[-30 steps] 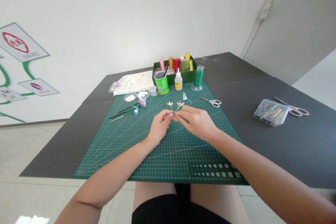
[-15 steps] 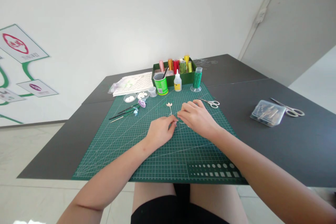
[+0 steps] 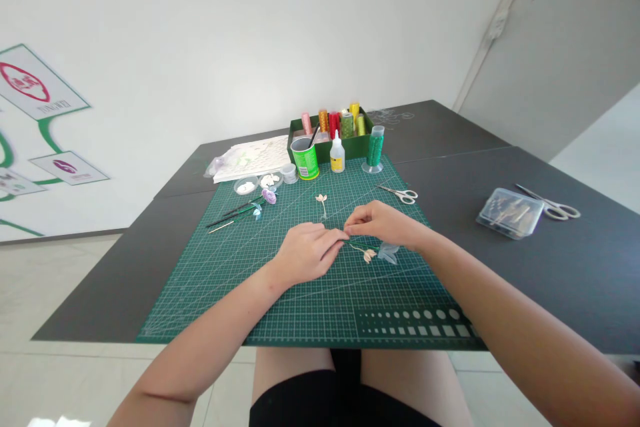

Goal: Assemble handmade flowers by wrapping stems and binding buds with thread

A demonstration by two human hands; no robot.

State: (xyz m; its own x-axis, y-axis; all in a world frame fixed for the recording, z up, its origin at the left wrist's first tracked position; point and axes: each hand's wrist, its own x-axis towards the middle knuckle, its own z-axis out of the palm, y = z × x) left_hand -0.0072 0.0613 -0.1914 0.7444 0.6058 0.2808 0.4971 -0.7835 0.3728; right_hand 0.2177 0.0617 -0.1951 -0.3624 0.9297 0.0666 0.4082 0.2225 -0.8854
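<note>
Both hands meet over the middle of a green cutting mat. My left hand is closed, its fingertips pinching a thin wire stem with a small pale flower at its far end. My right hand is closed in a pinch on the same spot, holding a second stem whose pink flower and a pale blue leaf hang down toward me under the wrist. The fingertips of the two hands touch.
Behind the hands stand a green tin, a glue bottle, a green box of thread spools and a green spool on a stand. Small scissors lie right; a purple flower stem, dishes and papers left. A clear box and large scissors sit far right.
My right hand has turned its flower stem over, so the pink flower now points toward me instead of away. The left hand stayed put with the pale flower stem.
</note>
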